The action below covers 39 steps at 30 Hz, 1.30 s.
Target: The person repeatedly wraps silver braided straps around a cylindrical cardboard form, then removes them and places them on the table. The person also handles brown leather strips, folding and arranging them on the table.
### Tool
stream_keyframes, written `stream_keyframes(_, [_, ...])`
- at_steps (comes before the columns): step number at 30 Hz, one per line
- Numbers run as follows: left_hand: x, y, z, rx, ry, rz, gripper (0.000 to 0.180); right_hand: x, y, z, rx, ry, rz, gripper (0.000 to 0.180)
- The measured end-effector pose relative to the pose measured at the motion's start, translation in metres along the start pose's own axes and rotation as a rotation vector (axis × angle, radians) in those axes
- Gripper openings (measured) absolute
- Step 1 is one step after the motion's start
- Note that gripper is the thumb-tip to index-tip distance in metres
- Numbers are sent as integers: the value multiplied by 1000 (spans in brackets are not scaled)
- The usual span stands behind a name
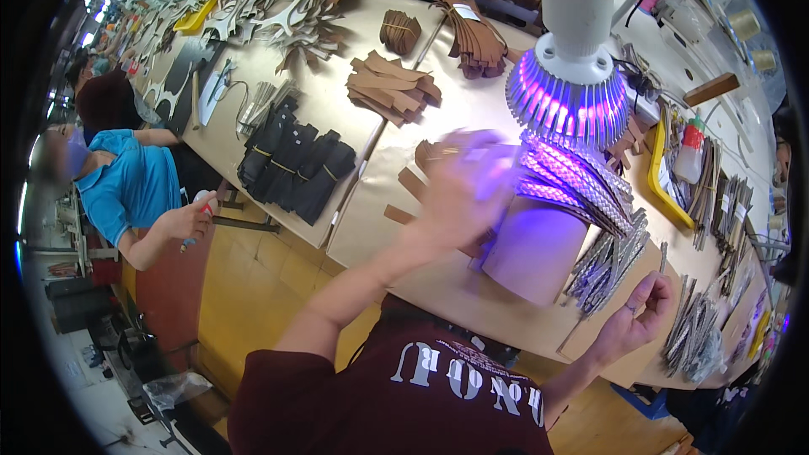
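My left hand [468, 194] is smeared by motion beside the lit stack of braided strips [565, 177], and its fingers cannot be made out. Those silvery braided strips lie across a curved tan board [535, 253], under purple light from a finned lamp [573, 101]. To the right, my right hand [636, 320] has thumb and fingers pinched together. A short thin grey strip [663, 254] sticks up from its fingertips. Loose grey braided strips [608, 265] lie between this hand and the board. Brown strips [411, 185] show just left of my left hand.
Brown strip bundles [393, 88] and black bundles [295, 160] lie on the table's left half. A yellow tray [661, 173] and a red-capped bottle [691, 152] are at the right, near more grey strips [695, 329]. A person in blue [126, 185] is at the left.
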<state>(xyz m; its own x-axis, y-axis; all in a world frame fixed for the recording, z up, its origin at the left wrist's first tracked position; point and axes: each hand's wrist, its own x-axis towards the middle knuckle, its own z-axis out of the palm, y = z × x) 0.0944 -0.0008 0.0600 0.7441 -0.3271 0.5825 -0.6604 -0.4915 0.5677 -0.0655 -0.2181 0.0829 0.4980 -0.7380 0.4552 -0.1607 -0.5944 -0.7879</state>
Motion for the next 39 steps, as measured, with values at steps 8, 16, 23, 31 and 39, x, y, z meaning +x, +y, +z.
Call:
stream_keyframes(8, [-123,-51,-54,350,-153,-400,23,-34,-46,7,159,-508,-162,16])
stream_keyframes(16, [-140,-49,-59,302,-232,-389,9,-70,-75,50,-25,-1018,-526,23])
stream_keyframes(23, [-104,22,-102,2,-217,-252,12,-83,-82,70,359,-1169,-359,41])
stream_keyframes(31, [-59,49,-55,-769,-275,-474,17,-22,-48,-15,487,-1124,208,39])
stream_keyframes(39, [-52,47,17,-887,-233,-682,21,-10,20,-18,168,-611,269,26])
